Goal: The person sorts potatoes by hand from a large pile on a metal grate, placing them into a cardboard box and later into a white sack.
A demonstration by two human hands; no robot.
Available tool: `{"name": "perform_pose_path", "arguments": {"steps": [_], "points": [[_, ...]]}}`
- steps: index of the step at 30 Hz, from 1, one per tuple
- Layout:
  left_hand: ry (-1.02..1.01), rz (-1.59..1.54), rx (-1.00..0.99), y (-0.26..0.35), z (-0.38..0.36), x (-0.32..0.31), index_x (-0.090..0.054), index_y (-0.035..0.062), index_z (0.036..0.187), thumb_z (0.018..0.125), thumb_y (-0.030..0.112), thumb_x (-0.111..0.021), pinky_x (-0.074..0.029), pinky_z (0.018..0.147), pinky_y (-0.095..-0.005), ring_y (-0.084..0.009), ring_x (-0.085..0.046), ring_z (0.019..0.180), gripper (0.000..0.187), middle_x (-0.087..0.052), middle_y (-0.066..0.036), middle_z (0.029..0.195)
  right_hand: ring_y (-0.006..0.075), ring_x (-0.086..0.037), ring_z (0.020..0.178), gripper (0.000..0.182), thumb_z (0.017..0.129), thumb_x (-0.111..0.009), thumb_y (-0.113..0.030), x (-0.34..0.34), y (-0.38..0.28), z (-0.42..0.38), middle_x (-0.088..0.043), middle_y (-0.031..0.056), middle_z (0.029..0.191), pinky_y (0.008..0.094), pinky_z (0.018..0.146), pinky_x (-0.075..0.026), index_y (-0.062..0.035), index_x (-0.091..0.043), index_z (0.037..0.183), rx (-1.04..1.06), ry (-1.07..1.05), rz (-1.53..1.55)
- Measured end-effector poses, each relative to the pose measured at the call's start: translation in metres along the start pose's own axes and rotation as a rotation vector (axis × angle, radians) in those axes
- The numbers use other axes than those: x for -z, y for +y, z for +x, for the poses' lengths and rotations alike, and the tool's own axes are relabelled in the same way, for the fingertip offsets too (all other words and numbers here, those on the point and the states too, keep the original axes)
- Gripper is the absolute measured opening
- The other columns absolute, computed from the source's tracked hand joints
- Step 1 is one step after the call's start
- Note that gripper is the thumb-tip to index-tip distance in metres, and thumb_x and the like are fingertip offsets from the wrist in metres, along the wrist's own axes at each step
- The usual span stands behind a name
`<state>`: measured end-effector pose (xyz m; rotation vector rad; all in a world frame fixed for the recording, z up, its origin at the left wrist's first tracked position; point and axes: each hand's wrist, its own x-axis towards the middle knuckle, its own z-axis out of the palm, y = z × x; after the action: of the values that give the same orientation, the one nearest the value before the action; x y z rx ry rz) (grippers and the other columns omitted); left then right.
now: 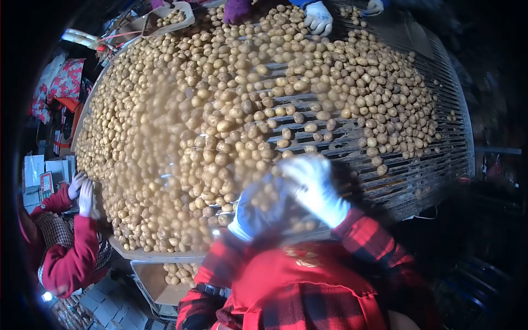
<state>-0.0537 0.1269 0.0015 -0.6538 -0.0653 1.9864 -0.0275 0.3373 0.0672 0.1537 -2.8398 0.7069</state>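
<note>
Potatoes (223,126) cover most of a wide slatted table (396,184) in front of me. My left hand (257,204), in a glove that looks blue with a white cuff, is low over the near side of the table, beside a few blurred potatoes (268,197). My right hand (311,184), in a white glove, reaches over the slats just to the right of it. Both hands are smeared by motion, and I cannot tell whether their fingers close on any potatoes.
A carton (159,283) with potatoes stands below the near edge. At left, a person's hands (82,192) rest at the table's edge. Across the table are a co-worker's white-gloved hand (319,19), a purple glove (237,10) and a container (170,19) of potatoes.
</note>
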Motion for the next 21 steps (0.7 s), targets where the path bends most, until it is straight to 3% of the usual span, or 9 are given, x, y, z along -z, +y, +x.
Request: {"name": "perform_pose_path", "arguments": {"steps": [3, 5, 6, 8, 12, 15, 17, 19, 21], "points": [[0.064, -0.094, 0.019, -0.001, -0.002, -0.003, -0.064, 0.0157, 0.127, 0.101, 0.028, -0.053, -0.053, 0.095, -0.0483, -0.027, -0.055, 0.127, 0.031, -0.061, -0.006, 0.135, 0.0256, -0.058, 0.098, 0.027, 0.076, -0.069, -0.018, -0.001, 0.071, 0.01, -0.063, 0.0024, 0.097, 0.0471, 0.098, -0.039, -0.0163, -0.069, 0.103, 0.019, 0.118, -0.46], [0.101, -0.091, -0.053, 0.001, 0.0, 0.009, -0.064, 0.0159, 0.127, 0.101, 0.028, -0.052, -0.053, 0.096, -0.0484, -0.0272, -0.054, 0.128, 0.031, -0.061, -0.006, 0.136, 0.0235, -0.058, 0.098, 0.025, 0.083, -0.061, -0.019, -0.026, 0.117, 0.009, -0.065, 0.0009, 0.106, 0.0485, 0.112, -0.031, -0.0223, -0.069, 0.107, 0.034, -0.048, -0.691], [0.108, -0.081, -0.05, 0.001, -0.001, 0.008, -0.064, 0.0159, 0.127, 0.101, 0.028, -0.052, -0.053, 0.096, -0.0484, -0.0272, -0.054, 0.128, 0.031, -0.061, -0.006, 0.136, 0.0235, -0.058, 0.098, 0.025, 0.083, -0.061, -0.019, -0.023, 0.12, 0.017, -0.065, 0.0009, 0.106, 0.0485, 0.112, -0.031, -0.0223, -0.069, 0.107, 0.024, -0.042, -0.686], [0.118, 0.047, -0.083, 0.001, -0.006, 0.008, -0.063, 0.0164, 0.128, 0.102, 0.029, -0.051, -0.053, 0.096, -0.0484, -0.0271, -0.054, 0.129, 0.031, -0.061, -0.006, 0.136, 0.0227, -0.058, 0.104, 0.024, 0.087, -0.057, -0.019, -0.013, 0.116, 0.03, -0.065, 0.0012, 0.103, 0.0493, 0.117, -0.024, -0.0257, -0.069, 0.108, 0.017, -0.498, -0.807], [0.044, -0.1, 0.081, 0.003, -0.019, -0.022, -0.063, 0.0158, 0.127, 0.101, 0.027, -0.054, -0.052, 0.099, -0.0478, -0.0281, -0.056, 0.126, 0.029, -0.061, -0.009, 0.134, 0.0213, -0.06, 0.105, 0.021, 0.095, -0.05, -0.02, -0.013, 0.115, 0.015, -0.064, 0.0006, 0.096, 0.0509, 0.119, -0.021, -0.0245, -0.067, 0.106, 0.01, -0.256, -0.736], [0.146, -0.147, -0.061, 0.001, -0.017, -0.013, -0.062, 0.0151, 0.129, 0.101, 0.025, -0.054, -0.051, 0.102, -0.0465, -0.0282, -0.053, 0.129, 0.031, -0.06, -0.01, 0.136, 0.0207, -0.061, 0.103, 0.02, 0.095, -0.051, -0.02, -0.027, 0.118, 0.015, -0.065, 0.0006, 0.094, 0.051, 0.118, -0.022, -0.0241, -0.067, 0.106, 0.02, -0.273, -0.889], [0.14, -0.138, -0.061, -0.001, -0.015, -0.007, -0.061, 0.0135, 0.129, 0.101, 0.025, -0.054, -0.051, 0.102, -0.046, -0.028, -0.053, 0.128, 0.031, -0.06, -0.01, 0.135, 0.0232, -0.062, 0.1, 0.02, 0.09, -0.058, -0.02, -0.016, 0.111, 0.034, -0.066, 0.0013, 0.095, 0.0499, 0.114, -0.028, -0.0255, -0.068, 0.106, -0.079, -0.461, -0.854], [0.183, -0.287, 0.027, 0.0, -0.016, -0.009, -0.062, 0.0124, 0.127, 0.101, 0.025, -0.054, -0.052, 0.101, -0.0465, -0.0283, -0.054, 0.126, 0.03, -0.059, -0.01, 0.136, 0.0253, -0.062, 0.096, 0.02, 0.082, -0.067, -0.021, -0.009, 0.115, 0.026, -0.067, 0.003, 0.095, 0.0495, 0.11, -0.031, -0.0222, -0.069, 0.102, -0.216, -0.229, -0.394], [0.092, -0.007, -0.057, -0.007, -0.016, -0.011, -0.061, 0.0116, 0.127, 0.102, 0.025, -0.053, -0.053, 0.1, -0.0454, -0.0286, -0.054, 0.126, 0.03, -0.059, -0.011, 0.136, 0.0251, -0.058, 0.099, 0.035, 0.074, -0.076, -0.02, -0.019, 0.101, 0.004, -0.065, 0.0023, 0.102, 0.0482, 0.107, -0.034, -0.0182, -0.069, 0.109, -0.065, 0.101, -0.303]]}}
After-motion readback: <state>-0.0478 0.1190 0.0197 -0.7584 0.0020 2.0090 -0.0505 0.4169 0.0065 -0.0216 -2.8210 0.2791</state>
